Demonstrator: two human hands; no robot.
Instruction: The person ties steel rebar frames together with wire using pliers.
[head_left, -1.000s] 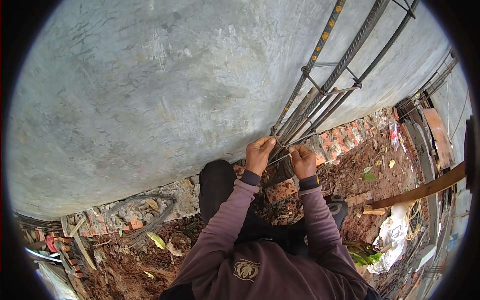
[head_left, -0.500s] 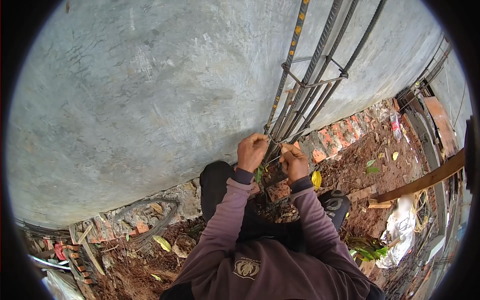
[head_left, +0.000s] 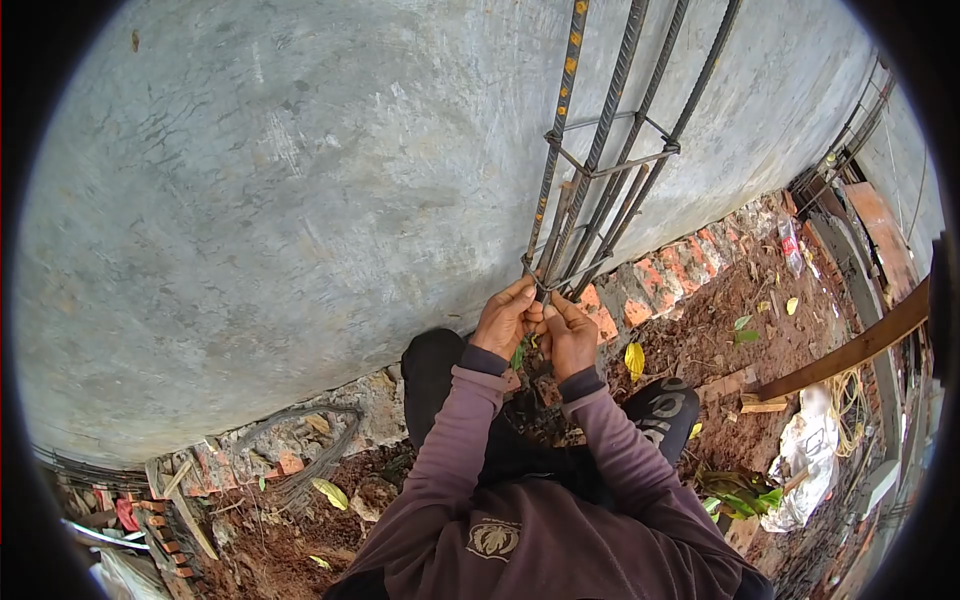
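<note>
A cage of ribbed steel rebar [head_left: 616, 85] leans up along the grey wall, with a square steel stirrup [head_left: 632, 163] around its bars. Lower down, a second stirrup [head_left: 581, 272] circles the same bars. My left hand [head_left: 503, 322] is closed in a pinch just under the near corner of this lower stirrup. Beside it, with fingertips almost touching, my right hand [head_left: 569, 337] is closed the same way at that corner. Whatever lies between the fingertips is too small to make out. The foot of the cage is partly hidden behind my hands.
The grey plastered wall [head_left: 280, 230] rises close in front, above a course of broken red brick [head_left: 655, 290]. A bundle of thin wire [head_left: 320, 465] lies at left. A wooden plank [head_left: 850, 357], a white sack [head_left: 808, 460] and a plastic bottle [head_left: 791, 248] are at right.
My right hand has come down and left, closer to my left hand. Both hands now sit slightly lower below the stirrup corner. The cage appears shifted left as the view moved.
</note>
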